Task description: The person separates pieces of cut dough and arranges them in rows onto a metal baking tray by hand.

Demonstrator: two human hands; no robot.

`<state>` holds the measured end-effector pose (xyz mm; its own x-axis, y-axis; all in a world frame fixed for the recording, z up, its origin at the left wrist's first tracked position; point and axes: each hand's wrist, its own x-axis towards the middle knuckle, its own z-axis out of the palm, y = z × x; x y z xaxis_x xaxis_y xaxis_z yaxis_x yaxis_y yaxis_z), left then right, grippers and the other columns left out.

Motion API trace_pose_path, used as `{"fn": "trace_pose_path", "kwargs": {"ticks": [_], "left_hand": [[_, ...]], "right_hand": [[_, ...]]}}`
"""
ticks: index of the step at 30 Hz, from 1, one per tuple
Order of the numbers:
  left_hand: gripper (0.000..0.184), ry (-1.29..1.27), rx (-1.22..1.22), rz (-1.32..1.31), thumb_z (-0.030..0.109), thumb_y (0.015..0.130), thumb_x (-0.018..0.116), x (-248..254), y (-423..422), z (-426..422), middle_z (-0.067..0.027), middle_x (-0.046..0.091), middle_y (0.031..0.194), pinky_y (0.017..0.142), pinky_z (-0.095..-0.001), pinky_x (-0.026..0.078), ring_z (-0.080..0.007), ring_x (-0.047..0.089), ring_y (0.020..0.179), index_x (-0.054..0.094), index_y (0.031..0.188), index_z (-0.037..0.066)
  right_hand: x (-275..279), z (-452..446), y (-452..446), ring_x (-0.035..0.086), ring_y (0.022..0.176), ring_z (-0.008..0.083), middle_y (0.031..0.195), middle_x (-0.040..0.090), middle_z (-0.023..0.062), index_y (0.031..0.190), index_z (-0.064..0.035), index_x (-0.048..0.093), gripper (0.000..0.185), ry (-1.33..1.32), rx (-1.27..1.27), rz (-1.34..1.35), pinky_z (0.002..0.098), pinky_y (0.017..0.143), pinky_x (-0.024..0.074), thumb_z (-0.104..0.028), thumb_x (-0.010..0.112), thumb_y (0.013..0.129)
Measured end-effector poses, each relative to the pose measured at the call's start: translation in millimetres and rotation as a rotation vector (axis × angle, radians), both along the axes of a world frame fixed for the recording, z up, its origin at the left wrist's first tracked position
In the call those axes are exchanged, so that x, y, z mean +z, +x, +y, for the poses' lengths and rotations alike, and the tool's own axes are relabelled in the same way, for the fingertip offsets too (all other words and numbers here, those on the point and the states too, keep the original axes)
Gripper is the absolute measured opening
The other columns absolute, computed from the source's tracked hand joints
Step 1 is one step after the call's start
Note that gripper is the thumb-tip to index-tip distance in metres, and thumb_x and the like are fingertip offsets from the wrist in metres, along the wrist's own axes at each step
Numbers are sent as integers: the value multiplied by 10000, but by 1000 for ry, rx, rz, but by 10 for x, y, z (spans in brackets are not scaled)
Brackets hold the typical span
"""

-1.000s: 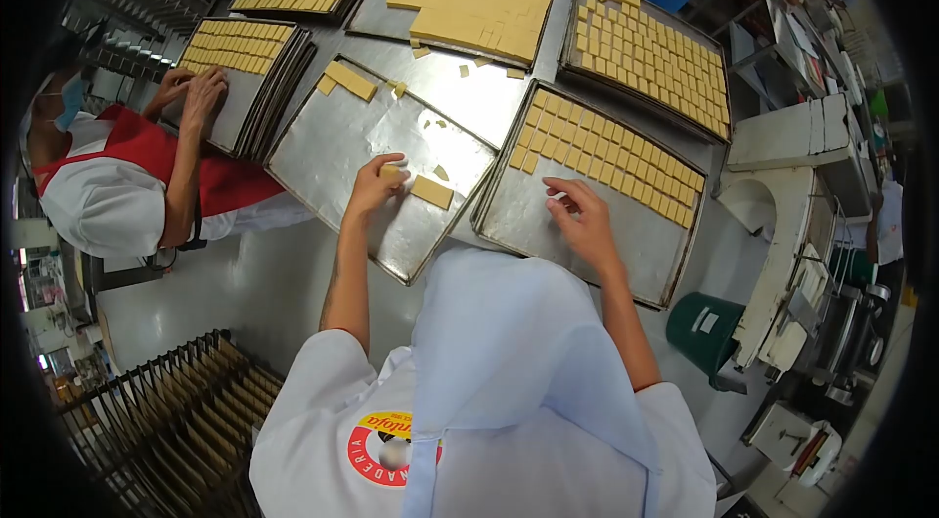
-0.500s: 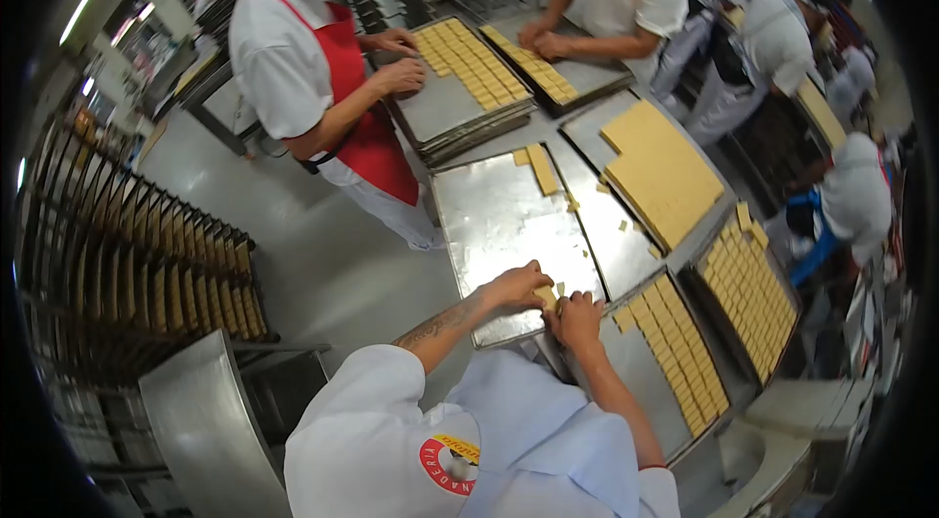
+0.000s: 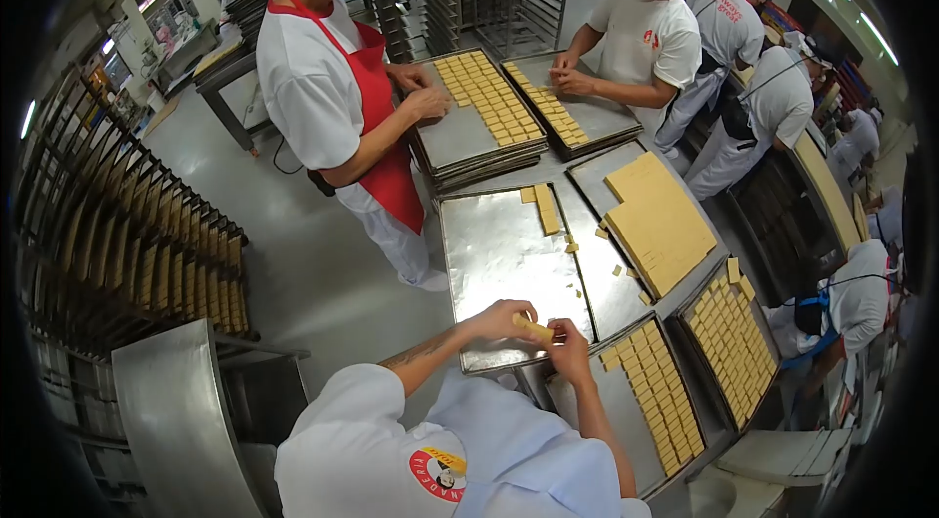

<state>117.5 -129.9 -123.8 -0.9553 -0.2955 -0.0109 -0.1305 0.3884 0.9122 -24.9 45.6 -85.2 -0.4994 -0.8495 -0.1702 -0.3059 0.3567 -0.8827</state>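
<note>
My left hand (image 3: 504,319) and my right hand (image 3: 567,350) are close together over the front of a metal tray (image 3: 489,254). Between them they hold a strip of yellow dough (image 3: 533,327), one hand closed on each end. At the far side of that tray lie a longer dough strip (image 3: 547,210) and a small piece (image 3: 528,194). Just right of my right hand, another tray (image 3: 606,391) carries rows of small dough pieces (image 3: 657,386). A large yellow dough slab (image 3: 657,223) rests on a tray beyond, with scraps near it.
Two co-workers, one in a red apron (image 3: 377,88), handle pieces on stacked trays (image 3: 469,151) across the table. A full tray of pieces (image 3: 734,342) stands at the right. Racks of trays (image 3: 166,254) stand at the left. More people work at the far right.
The view has tilted up and turned. My left hand has picked up the dough strip from the tray, and my right hand has moved from the tray of pieces to hold its other end.
</note>
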Motion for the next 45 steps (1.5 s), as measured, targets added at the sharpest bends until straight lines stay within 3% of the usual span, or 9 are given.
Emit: {"fn": "trace_pose_path", "kwargs": {"ticks": [1, 4, 9, 12, 18, 25, 34, 40, 45], "left_hand": [[401, 132, 11, 4, 281, 818, 808, 87, -10, 12, -76, 693, 944, 738, -349, 521, -197, 660, 847, 644, 1127, 84], [355, 523, 37, 17, 227, 864, 785, 374, -132, 162, -51, 690, 1003, 765, -301, 539, -126, 640, 884, 666, 1145, 45], [399, 899, -95, 2, 132, 882, 764, 529, -489, 541, -96, 695, 1059, 803, -281, 569, -148, 670, 930, 636, 1235, -5], [414, 891, -210, -41, 183, 887, 771, 782, -606, 782, -80, 709, 1066, 786, -273, 546, -121, 655, 899, 671, 1250, 9], [410, 818, -299, -62, 185, 894, 758, 694, -674, 1160, -130, 688, 1178, 919, -284, 534, -159, 643, 1073, 667, 1239, -19], [511, 1305, -239, -294, 170, 913, 732, 442, -638, 1381, -135, 649, 1237, 962, -343, 559, -209, 658, 1089, 555, 1358, -9], [411, 690, -320, -208, 179, 921, 726, 603, -675, 1458, -109, 676, 1164, 908, -318, 562, -180, 665, 1028, 624, 1272, -9], [481, 1392, -216, -218, 327, 973, 657, 394, -668, 1446, -53, 618, 1148, 896, -326, 578, -184, 643, 1069, 543, 1347, 48], [479, 1411, -132, -285, 356, 989, 625, 434, -686, 1425, -51, 609, 1150, 894, -328, 575, -194, 632, 1091, 532, 1354, 61]], "right_hand": [[80, 48, -36, 689, 768, 144, 889, 641, 60, 1143, -19, 602, 343, -35, -67, -340, 271, 608, 551, -125, 771, 864], [534, 177, -29, 685, 735, 187, 1017, 622, 109, 1170, -5, 587, 342, -142, -191, -675, 254, 621, 553, -84, 746, 878], [589, 579, -103, 683, 725, 183, 960, 644, 108, 1155, 29, 597, 296, -268, -317, -518, 290, 621, 565, -43, 710, 891], [694, 880, -101, 676, 718, 171, 927, 654, 97, 1157, 30, 598, 300, -275, -390, -569, 280, 621, 560, -56, 712, 894], [672, 1384, 31, 669, 708, 160, 913, 664, 97, 1163, 21, 599, 300, -309, -502, -629, 271, 619, 559, -88, 709, 907], [596, 1668, 189, 664, 739, 145, 916, 662, 82, 1183, 8, 591, 317, -449, -627, -780, 260, 611, 553, -106, 712, 913], [562, 1687, 268, 646, 723, 141, 922, 659, 81, 1146, 3, 587, 288, -346, -630, -481, 268, 582, 546, -78, 708, 897], [619, 1702, 232, 631, 755, 125, 970, 651, 76, 1168, 4, 596, 317, -509, -693, -725, 266, 610, 562, -9, 713, 873], [743, 1639, 254, 635, 749, 126, 964, 655, 83, 1173, 6, 602, 310, -441, -662, -612, 268, 611, 553, -40, 715, 888]]}}
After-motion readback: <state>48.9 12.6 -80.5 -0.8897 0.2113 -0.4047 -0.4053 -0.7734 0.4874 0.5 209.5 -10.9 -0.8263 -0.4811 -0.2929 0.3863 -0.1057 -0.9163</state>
